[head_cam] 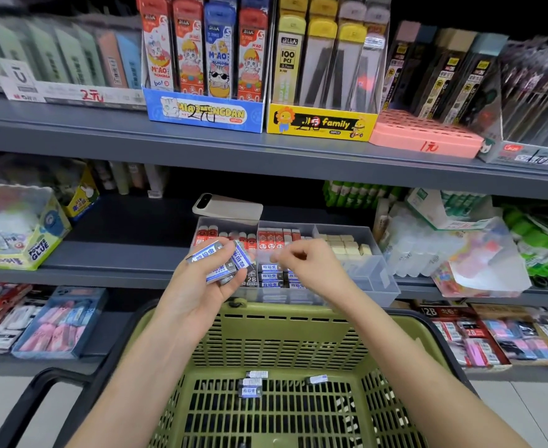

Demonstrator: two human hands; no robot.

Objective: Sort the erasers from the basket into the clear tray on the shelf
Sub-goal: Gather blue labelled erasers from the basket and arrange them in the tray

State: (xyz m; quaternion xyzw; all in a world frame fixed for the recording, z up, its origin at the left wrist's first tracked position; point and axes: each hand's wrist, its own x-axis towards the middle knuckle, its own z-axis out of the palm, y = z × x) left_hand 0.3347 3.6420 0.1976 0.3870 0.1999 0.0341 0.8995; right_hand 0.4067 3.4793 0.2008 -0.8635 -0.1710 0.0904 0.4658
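Left hand point(198, 286) fingers clutch erasers point(216, 263) as feed stock; right hand point(308, 266) fingers curled above clear tray point(379, 279), grasp unclear.

About 3 held erasers point(220, 265), each wrapped in a blue-and-white printed sleeve, are gripped in a loose cluster by the left hand point(198, 289), just in front of the clear tray point(374, 276). The tray is set on the shelf point(120, 263) and divided into compartments: red-sleeved erasers point(230, 237) are stood at the back left, beige blocks point(347, 247) at the back right, and blue-and-white ones in the front middle. 4 loose erasers point(250, 391) are seen lying flat on the perforated floor of the green basket point(266, 313).
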